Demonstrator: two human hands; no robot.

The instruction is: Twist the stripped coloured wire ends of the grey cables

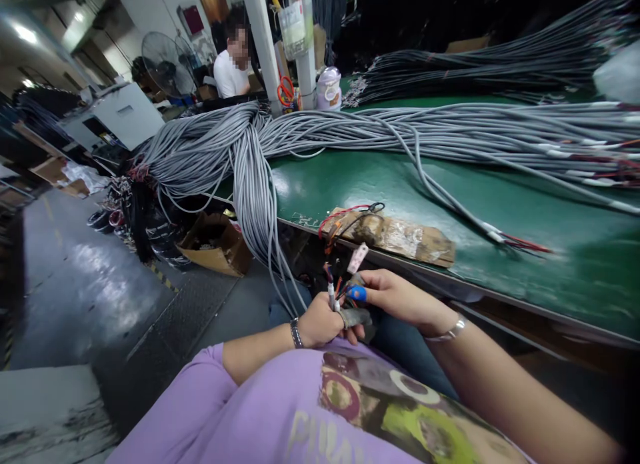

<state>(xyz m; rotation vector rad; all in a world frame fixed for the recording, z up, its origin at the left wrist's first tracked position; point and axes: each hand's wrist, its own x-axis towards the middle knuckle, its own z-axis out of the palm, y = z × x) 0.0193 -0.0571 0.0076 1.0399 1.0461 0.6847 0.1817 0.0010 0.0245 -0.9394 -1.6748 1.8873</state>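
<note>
In front of my lap my left hand [323,319] is closed around the end of a grey cable [331,295]; loose coloured wires [341,289] fan out above the fist. A dark grey finger cover is on that hand. My right hand [387,292], with blue tape [357,293] around a finger, is pinched close to those wires. Its fingertips hide what they grip, probably a wire. Just above them is a small pale pink piece with dots [358,257]; whether the hand touches it I cannot tell. A wooden board [420,243] with a red and a black wire lies beyond.
Long grey cables [340,127] stretch across the green table [320,181], and a bundle hangs over its edge. Black cables [440,71] lie behind. A lidded cup [329,89] and red scissors [285,91] stand by the post. An open carton [215,244] is below left. Another person [231,71] sits farther back.
</note>
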